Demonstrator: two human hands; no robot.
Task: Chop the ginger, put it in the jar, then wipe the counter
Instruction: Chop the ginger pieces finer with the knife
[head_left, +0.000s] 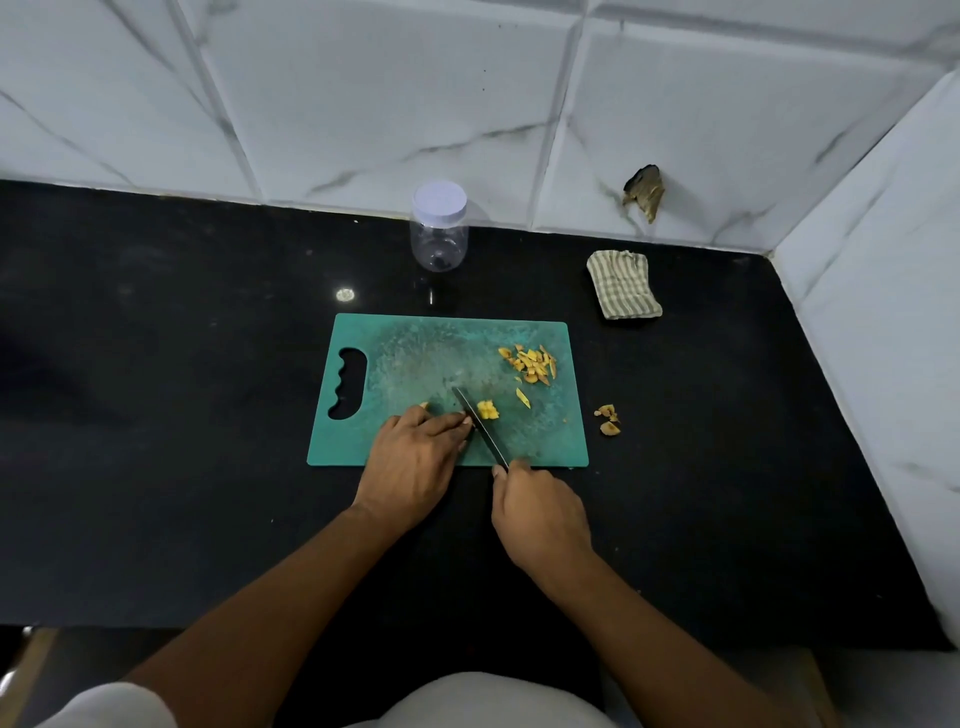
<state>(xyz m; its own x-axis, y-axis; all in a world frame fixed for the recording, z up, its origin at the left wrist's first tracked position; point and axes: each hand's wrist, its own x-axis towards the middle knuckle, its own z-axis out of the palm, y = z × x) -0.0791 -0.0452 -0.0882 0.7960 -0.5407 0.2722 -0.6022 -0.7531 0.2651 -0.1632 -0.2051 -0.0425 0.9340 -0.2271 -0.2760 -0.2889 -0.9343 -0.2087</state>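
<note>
Count, taking the cutting board (415, 353) as reference: one green board, one knife (480, 426), one jar (439, 228), one cloth (623, 286), two hands.

Ginger lies in five places:
- One ginger heap (530, 364) sits at the board's far right corner.
- One sliver (522, 398) lies alone just nearer than the heap.
- One chunk (488, 410) lies on the board, touching the right side of the blade.
- One yellow bit (424, 405) shows at the far edge of our left hand (415, 457).
- One cluster of scraps (608, 420) lies off the board, on the black counter (156, 364) just beside its right edge.

Our right hand (540, 514) sits at the board's near edge, fingers wrapped round the knife handle, which the fist hides. The blade slants across the board's near middle.

Our left hand lies on the board left of the blade, fingertips against it. The hand covers what is beneath, so we cannot tell whether it grips anything.

The jar stands upright beyond the board's far edge, with its white lid on. The cloth lies folded beyond the far right corner. A broken hole (644, 192) shows in the wall tile behind the cloth.
</note>
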